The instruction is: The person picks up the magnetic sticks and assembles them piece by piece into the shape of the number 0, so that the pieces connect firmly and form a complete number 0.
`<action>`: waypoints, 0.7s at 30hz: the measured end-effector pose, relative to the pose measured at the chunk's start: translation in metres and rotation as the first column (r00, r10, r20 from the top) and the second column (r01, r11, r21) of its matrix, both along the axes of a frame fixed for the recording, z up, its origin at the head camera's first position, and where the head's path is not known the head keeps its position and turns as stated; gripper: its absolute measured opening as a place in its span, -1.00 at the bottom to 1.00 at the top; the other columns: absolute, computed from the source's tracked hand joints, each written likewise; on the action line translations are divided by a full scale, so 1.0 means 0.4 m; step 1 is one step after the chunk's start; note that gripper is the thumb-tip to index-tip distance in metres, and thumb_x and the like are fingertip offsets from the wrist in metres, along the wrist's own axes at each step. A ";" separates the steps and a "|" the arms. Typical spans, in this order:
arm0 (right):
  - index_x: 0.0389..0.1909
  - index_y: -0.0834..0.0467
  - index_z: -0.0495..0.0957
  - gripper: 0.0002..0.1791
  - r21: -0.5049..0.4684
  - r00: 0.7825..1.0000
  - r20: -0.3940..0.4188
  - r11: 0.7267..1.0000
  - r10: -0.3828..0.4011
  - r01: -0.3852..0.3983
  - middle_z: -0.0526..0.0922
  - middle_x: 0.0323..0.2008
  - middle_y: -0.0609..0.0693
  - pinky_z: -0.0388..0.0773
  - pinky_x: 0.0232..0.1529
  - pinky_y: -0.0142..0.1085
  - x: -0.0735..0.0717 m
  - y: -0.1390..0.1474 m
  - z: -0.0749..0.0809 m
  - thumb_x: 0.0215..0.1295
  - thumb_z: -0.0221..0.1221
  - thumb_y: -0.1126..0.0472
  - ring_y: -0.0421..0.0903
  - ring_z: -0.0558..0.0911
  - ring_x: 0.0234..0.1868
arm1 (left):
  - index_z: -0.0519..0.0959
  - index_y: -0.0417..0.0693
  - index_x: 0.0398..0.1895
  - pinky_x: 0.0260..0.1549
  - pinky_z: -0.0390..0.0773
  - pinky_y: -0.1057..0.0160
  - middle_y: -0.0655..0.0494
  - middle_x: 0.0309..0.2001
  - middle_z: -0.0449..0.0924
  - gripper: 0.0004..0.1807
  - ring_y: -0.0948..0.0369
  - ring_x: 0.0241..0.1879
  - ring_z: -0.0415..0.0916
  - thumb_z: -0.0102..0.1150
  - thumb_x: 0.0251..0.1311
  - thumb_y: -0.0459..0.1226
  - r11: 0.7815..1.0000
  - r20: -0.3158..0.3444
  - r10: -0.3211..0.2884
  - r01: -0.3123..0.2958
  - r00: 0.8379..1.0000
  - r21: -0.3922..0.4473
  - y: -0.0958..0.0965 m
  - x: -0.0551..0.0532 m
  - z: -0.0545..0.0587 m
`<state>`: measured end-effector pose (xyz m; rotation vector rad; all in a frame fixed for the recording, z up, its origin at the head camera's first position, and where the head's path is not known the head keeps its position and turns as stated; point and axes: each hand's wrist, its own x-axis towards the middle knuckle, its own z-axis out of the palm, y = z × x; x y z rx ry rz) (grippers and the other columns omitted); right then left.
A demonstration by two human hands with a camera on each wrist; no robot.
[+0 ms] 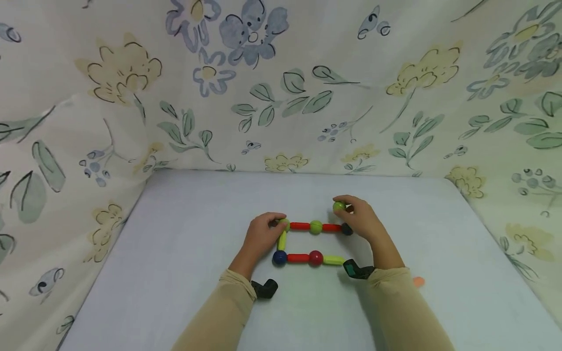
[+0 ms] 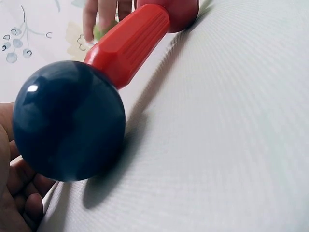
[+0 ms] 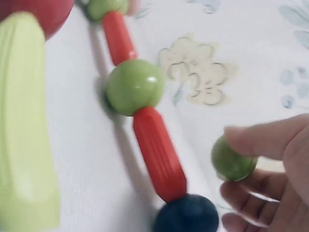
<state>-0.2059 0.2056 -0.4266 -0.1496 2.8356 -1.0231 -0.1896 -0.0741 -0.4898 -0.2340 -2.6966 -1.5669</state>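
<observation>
An open-sided frame of balls and rods lies on the white table. My left hand (image 1: pixel 258 235) grips the green ball (image 1: pixel 286 224) at its far left corner. From there a far row runs right: red rod (image 1: pixel 300 226), green ball (image 1: pixel 316 226), red rod (image 1: pixel 331 227), dark blue ball (image 1: pixel 347 229). A yellow-green rod (image 1: pixel 282 241) leads nearer to a blue ball (image 2: pixel 67 121), then a red rod (image 2: pixel 133 43), a red ball (image 1: pixel 315 258) and another yellow-green rod (image 3: pixel 26 125). Beyond the far row's right end, my right hand (image 1: pixel 363 222) pinches a loose green ball (image 3: pixel 233 158) between thumb and fingers.
A white table (image 1: pixel 189 292) stretches beneath both arms. Floral cloth (image 1: pixel 281 97) hangs behind it and along both sides. Black wrist cameras (image 1: pixel 266 289) sit below the hands, the right one close to the near rod's end. A small orange spot (image 1: pixel 419 282) shows beside the right sleeve.
</observation>
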 end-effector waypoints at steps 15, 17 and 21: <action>-0.03 0.02 0.53 -0.67 -0.122 0.982 0.123 0.985 0.141 -0.126 0.52 -0.31 -0.05 0.44 -0.31 -0.34 0.226 0.092 -0.073 0.23 0.33 0.05 -0.10 0.46 -0.28 | 0.68 0.12 0.02 -0.06 0.52 0.14 0.25 -0.09 0.66 -0.71 0.24 -0.12 0.51 0.24 0.28 -0.08 1.000 0.006 0.026 -0.026 1.000 -0.015 0.000 -0.001 -0.007; -0.07 -0.01 0.55 -0.69 -0.121 0.986 0.096 0.985 0.138 -0.126 0.51 -0.31 -0.07 0.43 -0.30 -0.37 0.234 0.087 -0.090 0.20 0.36 0.05 -0.12 0.45 -0.29 | 0.68 0.12 0.02 -0.07 0.52 0.14 0.25 -0.09 0.65 -0.72 0.24 -0.12 0.50 0.24 0.28 -0.08 1.000 0.004 0.030 -0.030 1.000 -0.010 0.001 -0.001 -0.008; -0.14 -0.06 0.59 -0.73 -0.052 0.993 0.017 0.992 0.114 -0.113 0.50 -0.24 -0.10 0.42 -0.27 -0.37 0.237 0.076 -0.110 0.15 0.38 0.10 -0.15 0.43 -0.26 | 0.68 0.12 0.02 -0.04 0.51 0.13 0.23 -0.07 0.65 -0.72 0.23 -0.10 0.50 0.25 0.28 -0.08 1.000 0.019 0.023 -0.023 1.000 0.002 0.007 -0.003 -0.008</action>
